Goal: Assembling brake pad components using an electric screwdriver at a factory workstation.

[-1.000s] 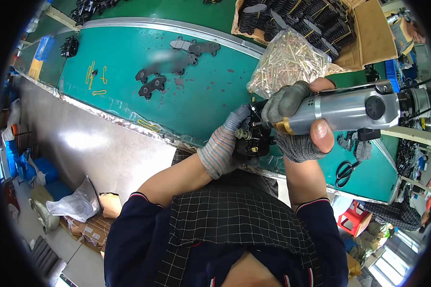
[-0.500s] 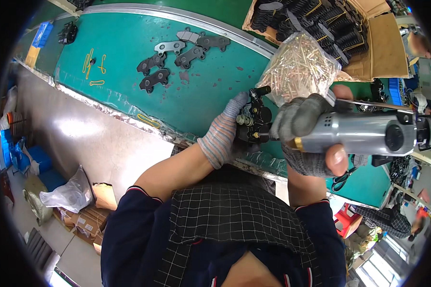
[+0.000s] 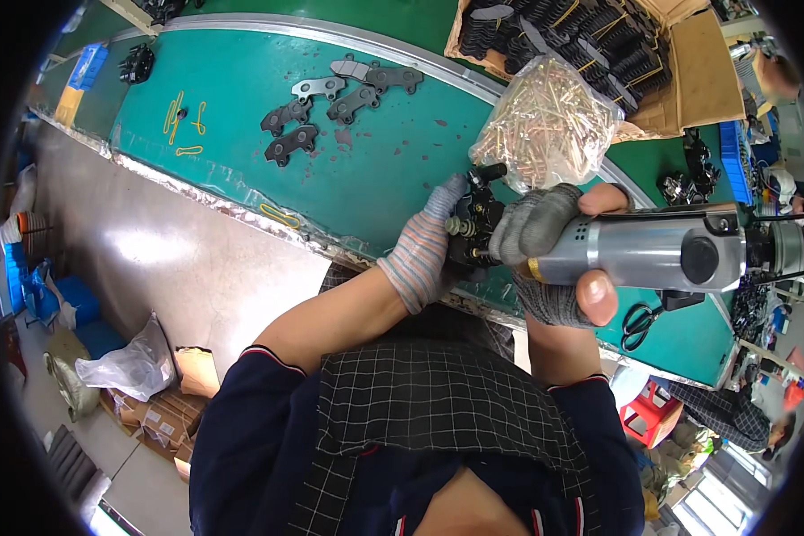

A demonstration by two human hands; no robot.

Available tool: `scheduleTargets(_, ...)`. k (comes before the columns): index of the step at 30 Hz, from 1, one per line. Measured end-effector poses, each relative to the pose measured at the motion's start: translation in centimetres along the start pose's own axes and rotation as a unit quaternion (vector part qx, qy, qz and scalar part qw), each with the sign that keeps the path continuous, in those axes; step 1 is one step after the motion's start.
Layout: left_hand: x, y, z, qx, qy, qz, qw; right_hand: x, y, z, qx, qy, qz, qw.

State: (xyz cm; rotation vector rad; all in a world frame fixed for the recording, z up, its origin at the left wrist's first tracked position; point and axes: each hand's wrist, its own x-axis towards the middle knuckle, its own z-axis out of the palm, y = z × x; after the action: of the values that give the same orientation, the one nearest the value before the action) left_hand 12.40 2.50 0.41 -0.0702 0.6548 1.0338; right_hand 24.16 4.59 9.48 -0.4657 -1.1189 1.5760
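Green worktop fills the upper middle of the frame, its worn front edge slanting from the upper left down toward the lower right, its far edge marked by a pale metal strip. Just above that front edge, right of centre, sits the black metal part, grasped by the left hand in a striped knitted glove. Right of it, the right hand, in a grey glove with bare fingertips, is wrapped around a silver power tool. Its nose points left at the part; fingers hide whether they touch. The tool's body reaches toward the right rim, above black scissors. A bag of screws lies just above the right hand, near a cardboard box, crowding that side. Leftward is more room: a broad green stretch separates the left hand from flat dark plates and yellow rubber bands.
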Motion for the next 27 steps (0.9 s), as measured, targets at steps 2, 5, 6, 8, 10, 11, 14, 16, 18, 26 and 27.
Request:
scheduleTargets(2,-0.1,-0.1,0.5,-0.001,-0.009,-0.004,1.000,-0.3,-0.4,0.0,-0.004,0.010,-0.006,1.000)
scheduleTargets(5,-0.1,-0.8,0.1,0.000,-0.040,-0.027,0.999,-0.9,-0.8,-0.2,0.017,0.014,-0.017,1.000)
scheduleTargets(6,0.4,-1.4,-2.3,0.257,-0.040,0.143,0.955,-1.0,-0.6,-0.4,0.046,0.005,-0.018,0.999)
scheduleTargets(8,0.3,-1.0,-1.8,0.535,-0.038,0.309,0.786,-1.0,1.2,-2.5,0.065,-0.022,-0.005,0.998)
scheduleTargets(10,-1.6,-0.3,1.8,0.325,-0.055,0.212,0.920,-0.1,-1.4,-1.5,0.027,-0.024,0.145,0.989)
scheduleTargets(11,-1.5,-0.6,2.9,0.038,-0.074,0.073,0.994,0.6,-1.6,-1.0,0.033,-0.022,0.091,0.995)
scheduleTargets(14,0.1,-0.7,2.4,0.029,0.019,0.028,0.999,3.7,-2.2,-0.4,0.023,-0.034,-0.018,0.999)
scheduleTargets(16,-0.2,1.4,0.7,0.052,0.022,0.025,0.998,5.8,-3.1,-2.0,0.017,-0.065,-0.066,0.996)
scheduleTargets(18,0.0,4.0,0.7,0.086,0.041,0.049,0.994,7.2,-3.9,-6.4,-0.163,-0.085,-0.177,0.967)
scheduleTargets(26,7.0,29.5,-8.3,0.172,0.074,0.288,0.939,3.1,-8.4,-37.2,-0.849,0.313,-0.138,0.402)
scheduleTargets(27,6.6,36.0,-12.8,0.213,0.052,0.304,0.927,3.9,-8.9,-38.3,-0.886,0.268,-0.082,0.370)
